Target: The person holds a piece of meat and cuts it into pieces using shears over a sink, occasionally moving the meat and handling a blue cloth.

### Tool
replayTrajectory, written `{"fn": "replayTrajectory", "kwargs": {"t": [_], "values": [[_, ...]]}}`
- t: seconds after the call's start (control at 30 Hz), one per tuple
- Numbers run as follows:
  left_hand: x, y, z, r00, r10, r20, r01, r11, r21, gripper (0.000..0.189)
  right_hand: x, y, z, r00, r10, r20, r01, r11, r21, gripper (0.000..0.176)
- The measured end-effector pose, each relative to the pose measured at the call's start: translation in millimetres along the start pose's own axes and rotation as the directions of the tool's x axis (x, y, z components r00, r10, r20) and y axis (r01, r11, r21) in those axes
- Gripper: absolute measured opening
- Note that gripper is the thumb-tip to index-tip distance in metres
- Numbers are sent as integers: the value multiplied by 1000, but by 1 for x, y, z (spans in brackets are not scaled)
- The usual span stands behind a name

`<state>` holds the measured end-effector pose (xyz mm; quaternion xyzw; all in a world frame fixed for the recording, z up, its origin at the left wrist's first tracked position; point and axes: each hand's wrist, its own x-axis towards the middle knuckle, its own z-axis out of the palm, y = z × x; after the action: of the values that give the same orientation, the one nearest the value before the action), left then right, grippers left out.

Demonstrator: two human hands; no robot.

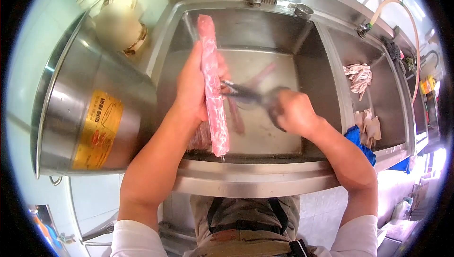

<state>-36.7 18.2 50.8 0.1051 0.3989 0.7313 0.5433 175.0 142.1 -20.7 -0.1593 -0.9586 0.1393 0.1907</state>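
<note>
A: Where's the meat strip?

B: Raised over the 9 o'clock part of the sink basin. Left hand has it: grip closed around it from behind, fingers showing at its 3 o'clock edge.

A: And the right hand?

B: In from 4 o'clock, grip closed on a dark tool. Blurred; scissors, probably. Blades point to 9, meeting the strip's edge mid-length. Touching or just short, can't tell.

A: Why hold it so?

B: My reading: the palm backs the soft meat and leaves its front bare for the blades. Working over the basin likely lets drips and trimmings fall in. Other meat lies beneath, towards 7.

A: Long axis?

B: Nearly upright in view. Far end points just short of 12, near end just short of 6, reaching towards the worker. Tool lies crosswise.
</note>
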Motion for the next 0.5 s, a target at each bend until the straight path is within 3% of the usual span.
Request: {"fn": "replayTrajectory", "kwargs": {"t": [0.33,0.43,0.5], "values": [[2,-3,-5,994,-9,105,14,999,-48,45,-5,-1,20,996,-87,1,87,990,-111,23],[-1,-3,4,999,21,-38,-22,999,-30,44,-7,4,17,998,-53,45,59,987,-149,23],[1,-5,2,1000,22,-12,-22,999,-26,43,-6,6,13,998,-55,31,58,994,-93,22]]}}
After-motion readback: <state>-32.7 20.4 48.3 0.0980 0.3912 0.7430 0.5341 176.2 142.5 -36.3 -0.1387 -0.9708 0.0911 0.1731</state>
